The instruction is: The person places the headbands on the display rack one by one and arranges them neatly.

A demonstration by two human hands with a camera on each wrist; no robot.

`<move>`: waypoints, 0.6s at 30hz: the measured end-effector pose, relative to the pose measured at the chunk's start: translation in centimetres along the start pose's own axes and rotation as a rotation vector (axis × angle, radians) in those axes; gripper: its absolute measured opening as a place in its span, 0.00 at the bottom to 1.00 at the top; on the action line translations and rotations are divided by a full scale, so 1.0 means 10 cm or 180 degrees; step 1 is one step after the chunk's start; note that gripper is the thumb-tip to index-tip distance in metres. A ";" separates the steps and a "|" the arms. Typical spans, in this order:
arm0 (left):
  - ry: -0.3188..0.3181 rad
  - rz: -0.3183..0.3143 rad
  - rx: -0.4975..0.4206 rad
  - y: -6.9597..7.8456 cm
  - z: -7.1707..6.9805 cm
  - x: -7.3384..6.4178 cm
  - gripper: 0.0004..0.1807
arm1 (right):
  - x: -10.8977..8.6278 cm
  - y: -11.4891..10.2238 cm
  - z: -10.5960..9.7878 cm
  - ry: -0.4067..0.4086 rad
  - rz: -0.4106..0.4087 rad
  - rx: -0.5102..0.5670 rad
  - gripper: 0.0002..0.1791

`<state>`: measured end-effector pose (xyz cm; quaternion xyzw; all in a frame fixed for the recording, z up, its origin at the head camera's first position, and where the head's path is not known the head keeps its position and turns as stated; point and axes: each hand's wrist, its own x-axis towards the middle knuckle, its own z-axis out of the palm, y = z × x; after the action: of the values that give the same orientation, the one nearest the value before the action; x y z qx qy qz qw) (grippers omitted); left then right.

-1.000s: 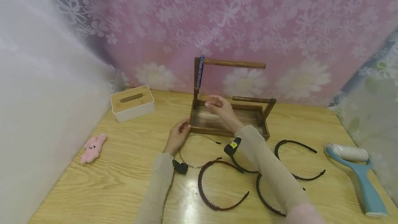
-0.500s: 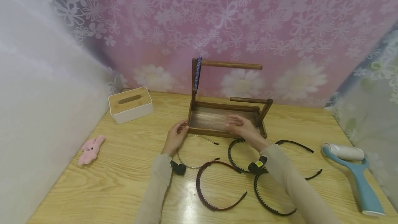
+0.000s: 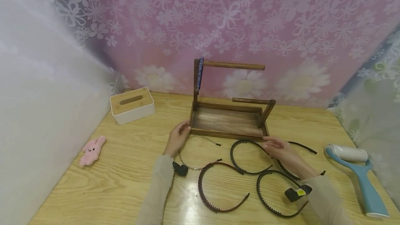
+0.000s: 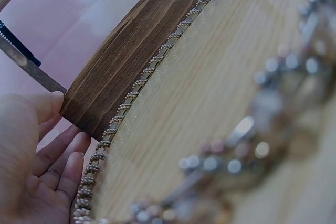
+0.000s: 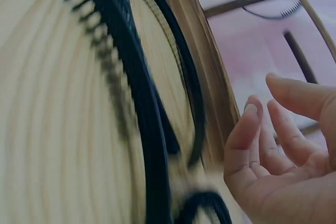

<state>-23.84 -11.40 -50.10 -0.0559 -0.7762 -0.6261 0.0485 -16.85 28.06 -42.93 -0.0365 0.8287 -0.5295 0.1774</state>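
A dark brown wooden rack (image 3: 229, 134), a shallow tray with two horizontal bars, stands at the back of the table. A glittery blue headband (image 3: 200, 75) hangs from its upper bar beside the left post. My left hand (image 3: 177, 138) holds the tray's front left corner, thumb on the corner and fingers around the side. My right hand (image 3: 285, 152) is at the front right corner, fingers loosely bent and holding nothing. Under it, a black headband (image 3: 302, 144) is partly hidden. A beaded headband (image 4: 128, 100) lies close to the left hand and the tray front.
Two more black toothed headbands (image 3: 232, 157) and a reddish-brown one (image 3: 200, 185) lie in front of the rack. A blue-handled lint roller (image 3: 367, 186) lies at right. A tissue box (image 3: 132, 107) and a pink plush toy (image 3: 93, 150) are at left. Behind hangs a floral curtain (image 3: 187, 27).
My right hand has come away from near the left post, across the tray, down to its front right corner. The left hand stays at the left corner.
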 end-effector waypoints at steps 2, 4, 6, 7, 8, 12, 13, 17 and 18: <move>-0.0020 -0.0035 0.0017 0.01 -0.01 0.00 0.23 | -0.11 0.06 -0.09 0.0017 0.0005 -0.0007 0.35; -0.0032 -0.0054 0.0027 0.02 -0.01 0.00 0.23 | -0.21 0.11 -0.17 0.0106 0.0037 -0.0112 0.34; -0.0041 -0.0067 0.0053 0.02 -0.02 0.00 0.22 | -0.29 0.17 -0.23 0.0184 0.0065 -0.0218 0.33; -0.0040 -0.0075 0.0065 0.01 -0.02 0.01 0.22 | -0.33 0.21 -0.25 0.0220 0.0089 -0.0264 0.32; -0.0043 -0.0074 0.0067 0.00 -0.02 0.01 0.22 | -0.35 0.24 -0.28 0.0249 0.0116 -0.0322 0.32; -0.0070 -0.0100 0.0087 0.05 -0.03 -0.01 0.21 | -0.48 0.37 -0.35 0.0277 0.0163 -0.0583 0.29; -0.0073 -0.0100 0.0074 0.05 -0.03 -0.02 0.22 | -0.51 0.40 -0.36 0.0259 0.0130 -0.0624 0.27; -0.0058 -0.0095 0.0073 0.06 -0.02 -0.02 0.22 | -0.62 0.44 -0.40 0.0209 -0.0018 -0.0886 0.22; -0.0060 -0.0100 0.0063 0.06 -0.02 -0.02 0.22 | -0.63 0.43 -0.41 0.0191 -0.0048 -0.0936 0.22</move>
<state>-23.57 -11.44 -49.48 -0.0492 -0.7835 -0.6186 0.0320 -11.74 35.02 -43.62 -0.0524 0.9020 -0.4045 0.1413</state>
